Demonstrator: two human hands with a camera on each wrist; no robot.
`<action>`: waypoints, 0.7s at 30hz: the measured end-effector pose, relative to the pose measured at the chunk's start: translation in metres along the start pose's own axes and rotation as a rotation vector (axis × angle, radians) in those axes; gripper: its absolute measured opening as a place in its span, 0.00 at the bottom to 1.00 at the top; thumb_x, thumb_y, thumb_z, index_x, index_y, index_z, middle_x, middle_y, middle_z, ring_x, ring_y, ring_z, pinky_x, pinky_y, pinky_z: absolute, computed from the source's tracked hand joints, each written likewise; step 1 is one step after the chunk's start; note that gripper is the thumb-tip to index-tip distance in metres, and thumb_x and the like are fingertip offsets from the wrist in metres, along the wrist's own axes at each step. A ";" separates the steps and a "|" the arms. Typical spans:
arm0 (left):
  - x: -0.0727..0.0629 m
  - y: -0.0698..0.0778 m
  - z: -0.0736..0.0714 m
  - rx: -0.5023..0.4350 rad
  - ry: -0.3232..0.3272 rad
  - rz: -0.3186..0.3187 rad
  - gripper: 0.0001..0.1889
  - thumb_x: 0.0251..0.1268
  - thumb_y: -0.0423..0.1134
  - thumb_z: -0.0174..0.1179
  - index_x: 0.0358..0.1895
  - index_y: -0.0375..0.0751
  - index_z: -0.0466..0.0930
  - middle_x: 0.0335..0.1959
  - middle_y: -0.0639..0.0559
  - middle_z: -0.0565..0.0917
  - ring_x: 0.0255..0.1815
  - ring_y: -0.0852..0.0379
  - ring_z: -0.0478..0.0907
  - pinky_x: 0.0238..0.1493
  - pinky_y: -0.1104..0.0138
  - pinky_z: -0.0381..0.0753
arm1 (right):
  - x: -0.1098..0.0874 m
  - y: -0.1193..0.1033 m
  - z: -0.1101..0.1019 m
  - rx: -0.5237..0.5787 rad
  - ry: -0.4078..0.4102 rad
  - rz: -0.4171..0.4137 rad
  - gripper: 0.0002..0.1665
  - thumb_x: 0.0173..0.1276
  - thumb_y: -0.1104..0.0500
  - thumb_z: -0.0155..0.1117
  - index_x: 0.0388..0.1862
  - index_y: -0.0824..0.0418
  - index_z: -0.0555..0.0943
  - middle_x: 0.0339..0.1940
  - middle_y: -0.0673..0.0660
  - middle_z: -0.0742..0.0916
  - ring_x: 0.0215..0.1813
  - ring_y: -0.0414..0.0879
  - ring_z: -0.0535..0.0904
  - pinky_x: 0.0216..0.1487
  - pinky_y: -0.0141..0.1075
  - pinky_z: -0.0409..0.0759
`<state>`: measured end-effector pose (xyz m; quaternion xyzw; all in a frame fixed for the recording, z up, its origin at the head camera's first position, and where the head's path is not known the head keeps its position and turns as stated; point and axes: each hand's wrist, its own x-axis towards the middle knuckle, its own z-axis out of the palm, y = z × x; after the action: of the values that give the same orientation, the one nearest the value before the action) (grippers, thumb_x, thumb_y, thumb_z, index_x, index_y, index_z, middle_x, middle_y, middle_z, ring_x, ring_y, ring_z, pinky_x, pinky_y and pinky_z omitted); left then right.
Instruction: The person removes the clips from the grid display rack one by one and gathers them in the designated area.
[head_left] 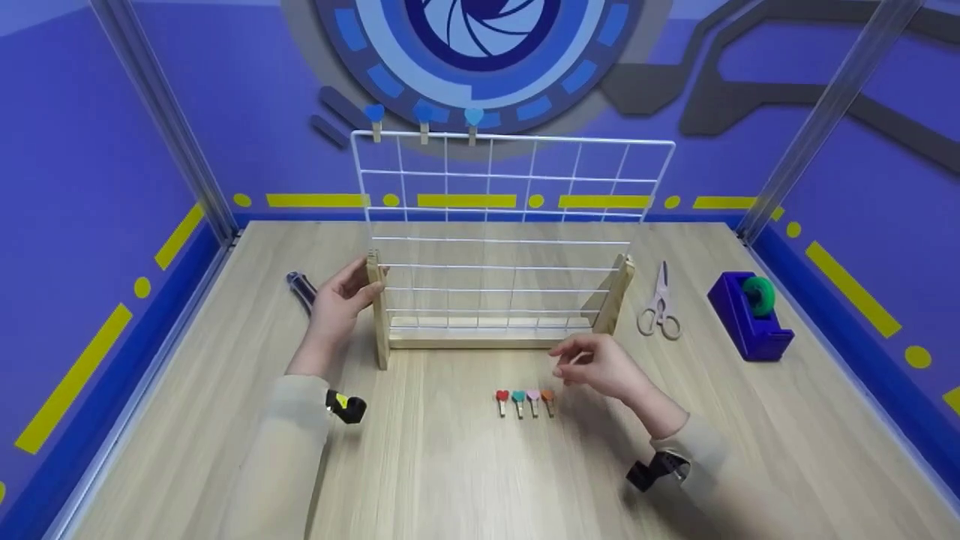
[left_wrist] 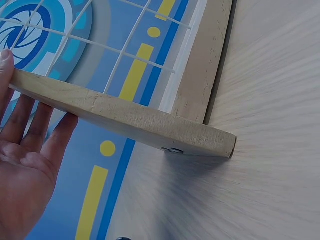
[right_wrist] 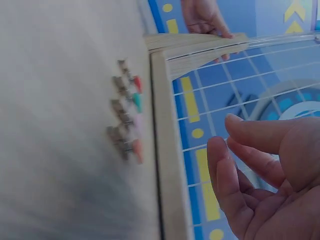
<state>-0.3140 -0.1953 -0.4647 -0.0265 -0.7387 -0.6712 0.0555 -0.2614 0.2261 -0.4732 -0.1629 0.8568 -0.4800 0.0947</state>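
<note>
A white wire grid point(head_left: 510, 137) stands upright in a wooden stand. My left hand point(head_left: 334, 311) holds the stand's left side post point(head_left: 379, 322), thumb on the near side and fingers behind, as the left wrist view shows. Three clothespins with blue hearts, one dark point(head_left: 374, 115), one dark point(head_left: 424, 114) and one light point(head_left: 473, 118), are clipped along the grid's top wire at the left. My right hand point(head_left: 600, 365), fingers loosely bent around nothing, hovers before the stand's right end. Close by on the table lie heart clothespins in red point(head_left: 502, 397), teal point(head_left: 518, 400), pink point(head_left: 533, 397) and orange point(head_left: 548, 397).
Right of the stand lie scissors point(head_left: 660, 307), with a blue tape dispenser point(head_left: 750, 322) holding green tape farther right. A dark tool point(head_left: 301, 291) lies behind the left hand. Patterned blue walls point(head_left: 247, 135) enclose the table point(head_left: 450, 465) at the back and sides.
</note>
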 end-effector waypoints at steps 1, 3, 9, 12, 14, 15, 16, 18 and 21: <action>0.000 0.000 0.000 0.004 0.001 -0.001 0.33 0.73 0.41 0.65 0.78 0.44 0.66 0.70 0.42 0.77 0.67 0.57 0.75 0.60 0.77 0.80 | 0.001 -0.005 -0.002 0.007 0.000 -0.008 0.14 0.66 0.66 0.72 0.50 0.70 0.85 0.36 0.60 0.87 0.33 0.43 0.84 0.34 0.30 0.85; -0.001 -0.001 -0.001 0.014 -0.002 -0.001 0.33 0.73 0.42 0.65 0.78 0.45 0.65 0.71 0.42 0.77 0.69 0.54 0.74 0.62 0.75 0.80 | 0.004 -0.015 -0.006 0.013 0.012 -0.029 0.14 0.66 0.65 0.72 0.49 0.68 0.85 0.37 0.61 0.88 0.32 0.43 0.84 0.34 0.29 0.84; -0.001 -0.001 -0.001 0.020 -0.002 -0.014 0.33 0.73 0.42 0.64 0.79 0.46 0.65 0.72 0.44 0.76 0.72 0.52 0.72 0.63 0.75 0.80 | 0.013 -0.048 -0.023 0.000 0.071 -0.094 0.12 0.67 0.64 0.72 0.49 0.67 0.86 0.40 0.62 0.89 0.33 0.39 0.84 0.34 0.27 0.83; 0.000 0.000 -0.001 0.019 0.000 -0.012 0.34 0.73 0.40 0.64 0.79 0.44 0.64 0.72 0.42 0.76 0.72 0.52 0.72 0.61 0.78 0.79 | 0.017 -0.068 -0.031 0.011 0.090 -0.126 0.12 0.68 0.65 0.71 0.50 0.68 0.86 0.42 0.64 0.90 0.34 0.39 0.85 0.38 0.28 0.85; 0.000 0.000 0.000 0.016 0.002 -0.006 0.34 0.73 0.39 0.64 0.79 0.43 0.64 0.72 0.41 0.76 0.72 0.51 0.73 0.59 0.80 0.79 | 0.020 -0.082 -0.036 0.020 0.098 -0.146 0.12 0.69 0.66 0.70 0.50 0.68 0.85 0.43 0.65 0.90 0.35 0.39 0.85 0.40 0.28 0.86; 0.000 0.000 0.000 0.015 0.003 -0.005 0.34 0.73 0.38 0.64 0.79 0.43 0.64 0.72 0.41 0.76 0.71 0.51 0.73 0.59 0.80 0.79 | 0.021 -0.089 -0.038 0.020 0.107 -0.157 0.12 0.69 0.66 0.70 0.50 0.68 0.85 0.43 0.65 0.90 0.35 0.39 0.85 0.40 0.29 0.86; 0.001 0.000 0.000 0.013 0.005 -0.002 0.34 0.73 0.38 0.64 0.79 0.42 0.64 0.72 0.40 0.76 0.71 0.51 0.73 0.58 0.80 0.79 | 0.022 -0.096 -0.041 0.019 0.113 -0.164 0.12 0.69 0.66 0.70 0.50 0.67 0.85 0.43 0.64 0.90 0.35 0.39 0.86 0.40 0.29 0.87; 0.001 -0.001 0.000 0.007 0.005 0.000 0.34 0.73 0.38 0.65 0.79 0.42 0.64 0.71 0.40 0.76 0.71 0.51 0.73 0.58 0.80 0.79 | 0.024 -0.110 -0.045 0.017 0.122 -0.182 0.12 0.69 0.66 0.70 0.51 0.66 0.85 0.43 0.64 0.90 0.35 0.40 0.86 0.40 0.29 0.87; 0.001 -0.002 -0.001 0.014 -0.002 -0.004 0.34 0.73 0.38 0.64 0.79 0.43 0.64 0.72 0.41 0.76 0.71 0.51 0.73 0.62 0.76 0.80 | 0.028 -0.129 -0.051 0.029 0.139 -0.221 0.13 0.69 0.66 0.71 0.51 0.66 0.86 0.41 0.61 0.90 0.36 0.40 0.87 0.42 0.30 0.88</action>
<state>-0.3153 -0.1961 -0.4661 -0.0252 -0.7435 -0.6661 0.0534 -0.2792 0.1934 -0.3373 -0.2214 0.8310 -0.5101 -0.0159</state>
